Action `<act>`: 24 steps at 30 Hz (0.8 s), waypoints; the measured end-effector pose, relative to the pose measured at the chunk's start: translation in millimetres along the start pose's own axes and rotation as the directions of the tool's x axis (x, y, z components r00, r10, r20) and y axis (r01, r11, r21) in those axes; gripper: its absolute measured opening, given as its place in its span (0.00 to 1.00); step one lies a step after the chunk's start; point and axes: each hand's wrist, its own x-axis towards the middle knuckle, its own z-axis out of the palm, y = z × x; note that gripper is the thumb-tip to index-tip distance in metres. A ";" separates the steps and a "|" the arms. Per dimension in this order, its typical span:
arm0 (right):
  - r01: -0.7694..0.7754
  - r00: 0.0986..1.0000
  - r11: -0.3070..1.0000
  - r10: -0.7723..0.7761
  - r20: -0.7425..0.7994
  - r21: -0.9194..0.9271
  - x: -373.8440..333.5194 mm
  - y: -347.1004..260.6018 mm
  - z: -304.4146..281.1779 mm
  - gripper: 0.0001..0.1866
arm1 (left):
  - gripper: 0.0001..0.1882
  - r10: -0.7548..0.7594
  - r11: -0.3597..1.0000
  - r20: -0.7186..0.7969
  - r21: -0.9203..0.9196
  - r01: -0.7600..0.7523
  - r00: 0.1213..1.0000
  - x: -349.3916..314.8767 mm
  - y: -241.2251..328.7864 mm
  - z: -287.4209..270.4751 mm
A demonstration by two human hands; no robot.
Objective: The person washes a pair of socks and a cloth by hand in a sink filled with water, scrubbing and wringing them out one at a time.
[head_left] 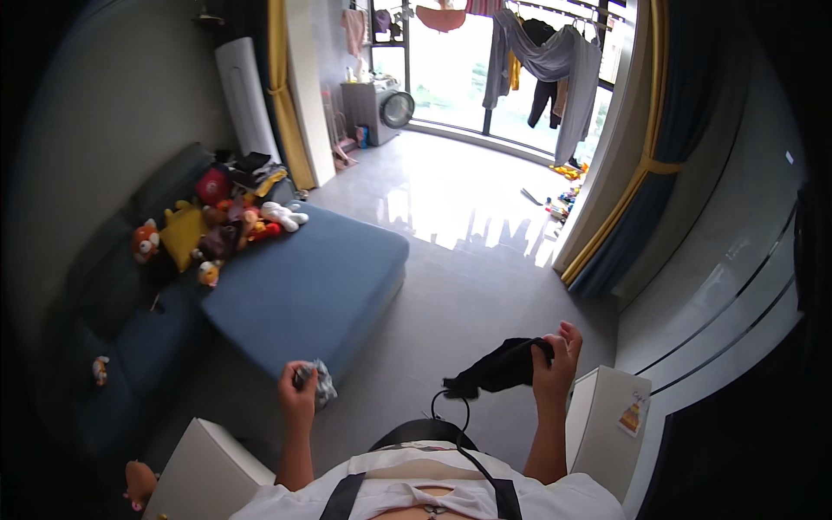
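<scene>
My left hand [297,394] is closed around a small crumpled grey-blue cloth [325,386], just in front of the near corner of the blue sofa. Part of that cloth is hidden by my fingers. On the other side, my right hand [555,360] pinches a limp black cloth [496,367] by one end. The cloth stretches out leftward, and its far end comes down near a thin black cable [468,425] that runs to my chest. Whether the black piece is a sock or some other garment, I cannot tell.
Soft toys [230,230] and folded clothes pile up on the blue sofa [321,260] to the left. White cabinets stand low at left [208,472] and right [598,416]. Laundry [555,65] hangs by the far window, near a washing machine [381,108]. Toys [563,204] lie by the right doorway.
</scene>
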 end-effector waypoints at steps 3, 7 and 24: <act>-0.203 0.979 0.970 0.205 0.002 0.136 50.5 42.0 31.3 0.08 | 0.05 -0.049 0.986 0.076 -0.153 0.060 0.996 83.1 11.3 68.0; -0.486 0.804 0.692 0.593 -0.036 0.533 97.9 124.7 62.5 0.10 | 0.05 0.047 0.970 0.146 -0.242 -0.010 0.988 173.8 -4.3 158.7; -0.889 0.457 0.059 0.191 0.869 0.454 412.2 190.9 450.8 0.10 | 0.08 -0.255 0.945 -0.226 -0.265 0.192 0.940 452.5 -79.3 352.9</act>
